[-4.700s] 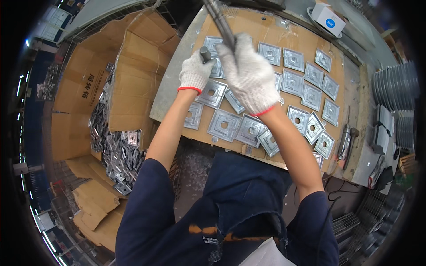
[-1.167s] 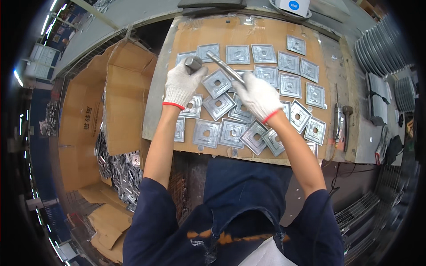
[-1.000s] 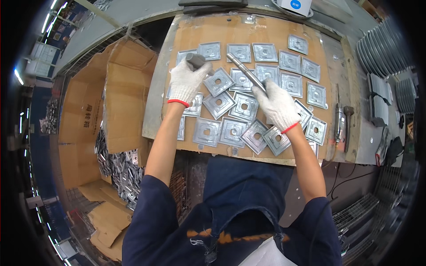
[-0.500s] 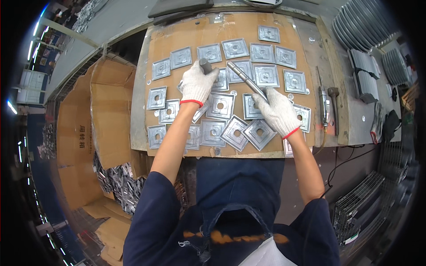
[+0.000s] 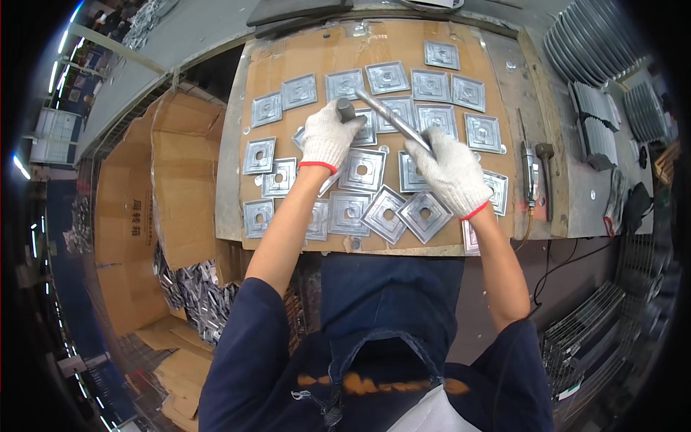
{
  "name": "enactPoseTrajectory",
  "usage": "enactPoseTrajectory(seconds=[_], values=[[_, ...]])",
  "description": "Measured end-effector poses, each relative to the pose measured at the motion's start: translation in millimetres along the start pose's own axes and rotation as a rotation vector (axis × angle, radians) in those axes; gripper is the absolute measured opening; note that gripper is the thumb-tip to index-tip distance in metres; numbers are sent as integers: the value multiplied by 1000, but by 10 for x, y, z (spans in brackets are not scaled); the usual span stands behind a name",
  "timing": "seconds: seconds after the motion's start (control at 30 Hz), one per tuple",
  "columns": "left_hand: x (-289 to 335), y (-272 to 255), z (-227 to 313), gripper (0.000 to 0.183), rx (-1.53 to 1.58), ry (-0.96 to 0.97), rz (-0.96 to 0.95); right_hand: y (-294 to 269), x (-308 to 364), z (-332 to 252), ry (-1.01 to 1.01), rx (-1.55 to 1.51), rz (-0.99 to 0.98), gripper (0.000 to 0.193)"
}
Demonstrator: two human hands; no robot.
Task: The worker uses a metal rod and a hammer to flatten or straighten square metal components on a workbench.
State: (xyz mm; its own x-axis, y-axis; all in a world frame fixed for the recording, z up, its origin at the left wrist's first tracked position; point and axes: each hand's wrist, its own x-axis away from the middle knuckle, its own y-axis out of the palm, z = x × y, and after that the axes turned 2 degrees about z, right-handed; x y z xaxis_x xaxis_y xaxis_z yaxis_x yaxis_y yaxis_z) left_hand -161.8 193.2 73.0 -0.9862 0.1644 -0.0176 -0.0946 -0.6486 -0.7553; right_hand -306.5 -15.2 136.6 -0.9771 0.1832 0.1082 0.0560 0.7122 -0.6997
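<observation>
My left hand (image 5: 330, 137), in a white knit glove with a red cuff, is closed around a short dark cylindrical tool (image 5: 345, 109) whose round end points up. It hovers over the middle left of the cardboard-covered bench. Gloved likewise, my right hand (image 5: 450, 169) grips a long silver metal rod (image 5: 394, 119). The rod slants up to the left and its far end is blurred, close beside the dark tool. Square grey metal plates lie beneath and around both hands. Near ones, such as this plate (image 5: 361, 171), have a centre hole; a far plate (image 5: 387, 77) shows none.
A hammer (image 5: 545, 155) and a slim tool with a hose (image 5: 530, 173) lie on the bench's right side. Stacked round grey parts (image 5: 590, 36) stand at the far right. To the left is a large open cardboard box (image 5: 183, 187) with many small metal pieces (image 5: 198, 295) below it.
The rod in my right hand has swung, its far end shifting left and away toward the dark tool. My left hand keeps its hold. The whole view has shifted slightly.
</observation>
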Motion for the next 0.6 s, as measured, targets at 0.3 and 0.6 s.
enactPoseTrajectory(seconds=[0.3, 0.6], values=[[43, -87, 174, 33, 24, -46, -77, -13, -138, -679, -417, -148, 376, 33], [-12, 37, -56, 47, 47, 42, -85, -106, -185, -429, -61, 214, 17, 49]])
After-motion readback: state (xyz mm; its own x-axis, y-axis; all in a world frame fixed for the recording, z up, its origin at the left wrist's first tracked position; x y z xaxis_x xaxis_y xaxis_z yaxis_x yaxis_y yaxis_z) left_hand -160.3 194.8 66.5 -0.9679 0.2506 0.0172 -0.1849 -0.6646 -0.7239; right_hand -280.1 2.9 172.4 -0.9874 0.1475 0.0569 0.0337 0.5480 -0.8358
